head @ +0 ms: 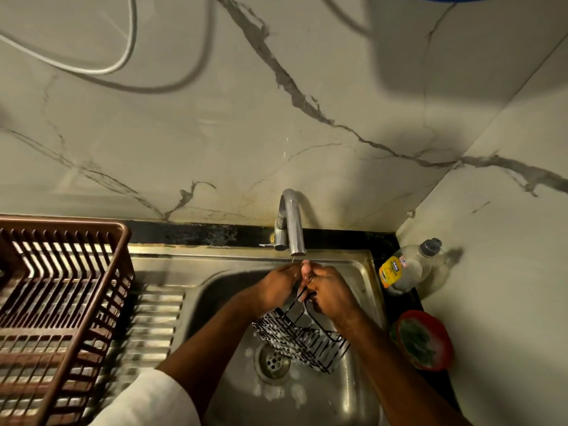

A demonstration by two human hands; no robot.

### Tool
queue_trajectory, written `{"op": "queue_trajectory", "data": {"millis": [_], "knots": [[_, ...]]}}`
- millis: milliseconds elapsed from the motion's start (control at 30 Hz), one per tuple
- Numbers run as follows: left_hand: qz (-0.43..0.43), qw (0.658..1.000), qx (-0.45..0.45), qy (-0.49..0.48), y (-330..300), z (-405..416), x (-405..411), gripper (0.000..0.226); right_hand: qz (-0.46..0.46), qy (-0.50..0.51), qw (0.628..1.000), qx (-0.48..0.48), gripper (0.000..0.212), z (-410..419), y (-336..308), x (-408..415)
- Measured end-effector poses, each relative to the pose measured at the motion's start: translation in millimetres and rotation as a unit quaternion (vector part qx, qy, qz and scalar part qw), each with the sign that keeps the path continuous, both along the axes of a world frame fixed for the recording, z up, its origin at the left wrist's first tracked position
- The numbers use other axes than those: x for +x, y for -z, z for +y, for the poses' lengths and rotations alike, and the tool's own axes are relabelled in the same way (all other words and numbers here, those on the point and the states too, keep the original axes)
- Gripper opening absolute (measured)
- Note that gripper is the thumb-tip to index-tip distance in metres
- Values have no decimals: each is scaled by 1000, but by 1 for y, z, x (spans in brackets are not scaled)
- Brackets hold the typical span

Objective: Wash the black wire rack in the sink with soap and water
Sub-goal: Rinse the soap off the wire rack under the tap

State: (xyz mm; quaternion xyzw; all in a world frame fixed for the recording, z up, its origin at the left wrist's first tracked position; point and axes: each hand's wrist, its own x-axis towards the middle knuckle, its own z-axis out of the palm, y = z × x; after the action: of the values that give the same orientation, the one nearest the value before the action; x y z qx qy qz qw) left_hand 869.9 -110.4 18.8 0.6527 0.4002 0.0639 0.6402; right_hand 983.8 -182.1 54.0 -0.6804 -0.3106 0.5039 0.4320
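White sleeve (153, 401) nearest; left hand (278, 287) and right hand (330, 292) grips closed on black wire rack (299, 339) beneath tap (293, 222), over sink (307, 404).

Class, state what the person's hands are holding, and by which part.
Both hands, left and right, grip the black wire rack by its top wire hooks, under the faucet.

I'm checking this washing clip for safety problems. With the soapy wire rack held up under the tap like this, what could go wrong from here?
1. The black wire rack is coated in suds and held only at its top wires by the left hand and right hand; a slippery grip could drop it into the sink.
2. The tap gives only a thin trickle, so soap may stay on the rack.
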Motion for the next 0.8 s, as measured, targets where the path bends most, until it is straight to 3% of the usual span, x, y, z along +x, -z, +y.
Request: {"op": "queue_trajectory", "data": {"millis": [67, 167, 267, 400, 667, 800], "knots": [[6, 1000, 4, -12, 6, 2, -3, 33, 8, -8, 1000, 8, 28, -2, -1, 3], [13, 998, -8, -53, 16, 11, -12, 34, -17, -20, 999, 26, 43, -4, -5, 9], [2, 998, -28, -54, 20, 13, -6, 52, 10, 7, 999, 31, 43, 3, -4, 15], [-17, 1000, -3, -24, -2, 1, 6, 36, -4, -6, 1000, 19, 43, 10, 5, 10], [37, 998, -7, -59, 26, 27, -20, 43, -25, -15, 997, 73, 49, -4, 2, 20], [8, 999, -3, -41, 15, 21, -4, 37, -1, -30, 998, 56, 47, 4, 3, 15]]}}
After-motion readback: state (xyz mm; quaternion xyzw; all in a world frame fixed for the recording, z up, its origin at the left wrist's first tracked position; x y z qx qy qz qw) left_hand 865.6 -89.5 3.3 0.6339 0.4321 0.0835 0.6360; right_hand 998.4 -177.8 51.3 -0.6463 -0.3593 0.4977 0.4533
